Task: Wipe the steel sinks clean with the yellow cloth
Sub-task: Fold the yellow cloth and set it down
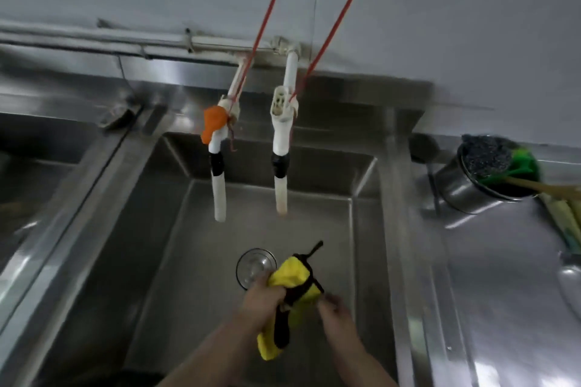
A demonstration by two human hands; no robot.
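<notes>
- While hovering over the middle rectangular stainless-steel sink basin (163,261), near its round drain (255,267): both hands gripping the bunched yellow cloth with black trim (290,298), clear of the basin floor.
- Left hand (263,295): fingers curling round the cloth's upper fold.
- Right hand (334,311): fingers closing on the cloth's right edge, fingertips blurred.
- Judging the step in hand: apparently wringing or refolding before wiping; better results likely from squeezing out over the drain, then opening into a flat pad and working walls down towards the drain.
- Hanging above the basin: two white plastic tap spouts with black tape (218,179), the left one carrying an orange handle (213,122); worth keeping forearms clear of these.
- Adjoining second steel sink basin (41,173) lying to the left, not yet being touched.
- Standing on the right drainboard: steel cup holding a dark scourer and green brush (490,173).
- Showing no readable brand, label or writing anywhere.
</notes>
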